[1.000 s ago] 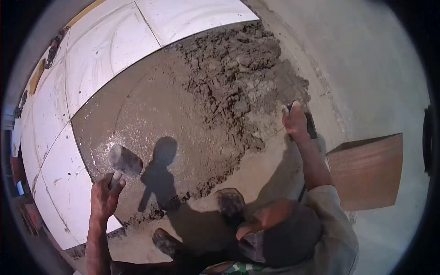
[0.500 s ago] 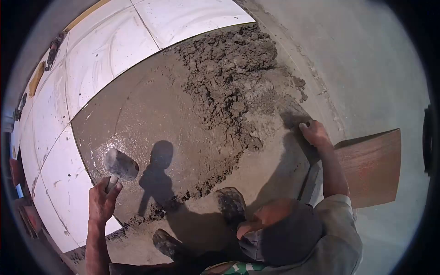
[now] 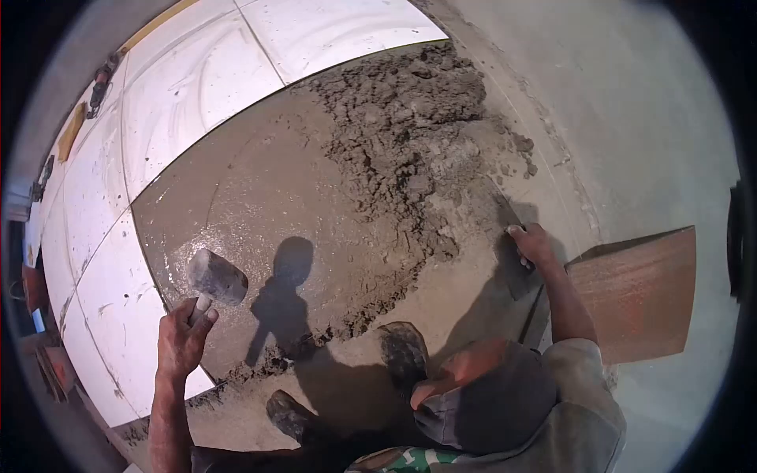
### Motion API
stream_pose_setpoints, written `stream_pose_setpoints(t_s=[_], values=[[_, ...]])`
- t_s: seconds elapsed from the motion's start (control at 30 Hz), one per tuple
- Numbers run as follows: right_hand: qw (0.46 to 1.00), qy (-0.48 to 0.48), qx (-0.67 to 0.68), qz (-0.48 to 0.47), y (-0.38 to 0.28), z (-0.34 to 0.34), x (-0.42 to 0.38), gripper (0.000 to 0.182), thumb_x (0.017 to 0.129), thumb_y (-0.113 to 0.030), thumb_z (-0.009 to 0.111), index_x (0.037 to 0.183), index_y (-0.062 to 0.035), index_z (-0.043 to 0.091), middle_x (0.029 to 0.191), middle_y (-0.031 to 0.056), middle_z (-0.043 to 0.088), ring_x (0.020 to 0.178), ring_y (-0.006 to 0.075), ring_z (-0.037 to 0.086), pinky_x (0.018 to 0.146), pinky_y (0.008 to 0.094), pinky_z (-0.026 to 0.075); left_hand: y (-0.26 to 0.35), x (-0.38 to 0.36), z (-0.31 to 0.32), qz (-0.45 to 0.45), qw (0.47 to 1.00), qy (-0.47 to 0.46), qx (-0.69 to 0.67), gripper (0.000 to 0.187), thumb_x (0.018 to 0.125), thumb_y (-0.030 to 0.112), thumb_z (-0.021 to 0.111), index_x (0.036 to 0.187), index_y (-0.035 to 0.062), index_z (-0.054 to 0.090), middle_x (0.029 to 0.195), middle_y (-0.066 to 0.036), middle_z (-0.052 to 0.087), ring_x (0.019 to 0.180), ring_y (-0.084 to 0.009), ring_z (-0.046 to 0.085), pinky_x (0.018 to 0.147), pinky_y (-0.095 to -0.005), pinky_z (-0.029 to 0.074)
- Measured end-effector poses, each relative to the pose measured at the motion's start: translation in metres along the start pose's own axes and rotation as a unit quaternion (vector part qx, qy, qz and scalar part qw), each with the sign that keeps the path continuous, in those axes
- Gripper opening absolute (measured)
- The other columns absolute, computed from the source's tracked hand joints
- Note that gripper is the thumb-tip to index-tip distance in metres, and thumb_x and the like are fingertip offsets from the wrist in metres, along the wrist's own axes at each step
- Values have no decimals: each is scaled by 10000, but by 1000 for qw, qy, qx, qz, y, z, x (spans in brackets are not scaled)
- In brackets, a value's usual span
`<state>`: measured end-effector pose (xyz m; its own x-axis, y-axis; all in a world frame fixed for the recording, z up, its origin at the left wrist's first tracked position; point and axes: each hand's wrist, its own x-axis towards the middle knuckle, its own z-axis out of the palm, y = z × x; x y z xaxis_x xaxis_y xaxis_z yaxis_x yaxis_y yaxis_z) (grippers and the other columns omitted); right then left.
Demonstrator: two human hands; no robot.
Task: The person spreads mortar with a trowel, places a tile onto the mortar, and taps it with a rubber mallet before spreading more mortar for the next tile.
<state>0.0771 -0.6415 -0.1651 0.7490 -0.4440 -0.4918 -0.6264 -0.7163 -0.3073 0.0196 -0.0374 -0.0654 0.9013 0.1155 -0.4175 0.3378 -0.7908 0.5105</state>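
My left hand (image 3: 181, 343) is wrapped round the short handle of a rubber mallet (image 3: 218, 277), whose grey, dusty head is over smooth wet mortar (image 3: 252, 173) near the white tiles (image 3: 102, 284). On the right, my right hand (image 3: 533, 244) is closed on a flat, dark trowel (image 3: 511, 264), its blade partly in shadow and its handle mostly hidden by the fingers. The trowel lies low over the bare floor, just right of the rough, crumbly mortar (image 3: 394, 134).
A reddish-brown box or board (image 3: 635, 296) stands right of my right forearm. Dark, dusty boots (image 3: 402, 351) and a capped head (image 3: 489, 402) are at the bottom. Tools (image 3: 101, 85) lie along the far left tile edge.
The mallet and my left hand have shifted slightly right. My right hand and the trowel have moved a little down and left. The whole view has shifted slightly.
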Motion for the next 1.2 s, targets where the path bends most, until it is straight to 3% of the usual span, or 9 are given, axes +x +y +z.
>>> stream_pose_setpoints(t_s=[0.13, 0.33, 0.4, 0.43, 0.5, 0.57, 0.7, 0.9, 1.2], values=[[997, -71, 13, 38, -25, -3, -16, 506, 884, -388, 565, 941, 114, 590, 698, 190, 627, 550, 258, 631, 529, 399, 497, -5, -8, -6, -29, 999, 19, -6, 426, 860, 392, 631, 914, -30, 601, 631, -67, 510, 607, -140, 454, 561, -328, 387], [998, -53, 19, 12, -27, 11, 8, 418, 870, -358, 589, 727, 32, 548, 555, 83, 534, 438, 177, 550, 400, 354, 427, -32, -9, 3, -27, 999, 11, -17, 426, 846, 405, 629, 903, -17, 607, 638, -23, 510, 598, -112, 462, 546, -309, 390], [953, 142, -69, -259, 5, 48, 52, 432, 865, -385, 603, 710, 14, 547, 562, 84, 534, 446, 170, 548, 395, 353, 416, -29, -4, 6, -30, 999, -10, -2, 413, 845, 393, 628, 887, -17, 602, 634, -21, 506, 596, -112, 460, 546, -311, 391], [954, 140, -66, -255, -16, 45, 46, 432, 865, -385, 603, 710, 14, 547, 562, 84, 534, 446, 170, 548, 395, 353, 416, -29, -4, 6, -39, 999, -27, 12, 400, 845, 381, 627, 871, -17, 598, 631, -20, 502, 593, -112, 459, 546, -312, 392], [995, -80, 59, -33, -86, 28, 21, 418, 896, -375, 578, 753, 14, 525, 615, 105, 552, 465, 185, 551, 430, 358, 442, -20, -1, 6, -34, 999, -26, 17, 381, 843, 364, 623, 872, -14, 594, 623, -21, 494, 586, -118, 456, 545, -319, 392], [987, -67, 126, -70, -95, 33, 30, 416, 899, -380, 574, 746, 2, 516, 600, 93, 535, 449, 177, 530, 424, 347, 430, -6, -1, 1, -37, 999, -30, 12, 365, 834, 328, 640, 914, -26, 597, 638, -129, 541, 593, -194, 472, 588, -363, 407], [938, -155, 301, -75, -74, 38, 49, 396, 898, -379, 575, 780, -3, 535, 591, 80, 532, 448, 169, 520, 436, 323, 419, -7, -10, -6, -13, 999, 33, -6, 427, 853, 382, 634, 919, -37, 581, 620, -104, 497, 605, -153, 432, 575, -334, 392], [993, -35, 48, -100, -54, 12, -6, 401, 875, -389, 593, 853, 10, 573, 616, 81, 568, 481, 166, 554, 467, 341, 447, -40, -25, -9, -35, 999, 19, -24, 532, 857, 501, 622, 849, -30, 576, 625, -54, 480, 610, -135, 421, 561, -314, 377], [963, -86, -57, -249, -34, 16, -91, 486, 839, -461, 623, 844, 24, 590, 642, 145, 562, 610, 219, 575, 612, 383, 462, -32, -22, -15, -29, 997, 11, -66, 570, 843, 556, 616, 841, -13, 589, 624, -20, 489, 601, -108, 452, 543, -297, 384]])
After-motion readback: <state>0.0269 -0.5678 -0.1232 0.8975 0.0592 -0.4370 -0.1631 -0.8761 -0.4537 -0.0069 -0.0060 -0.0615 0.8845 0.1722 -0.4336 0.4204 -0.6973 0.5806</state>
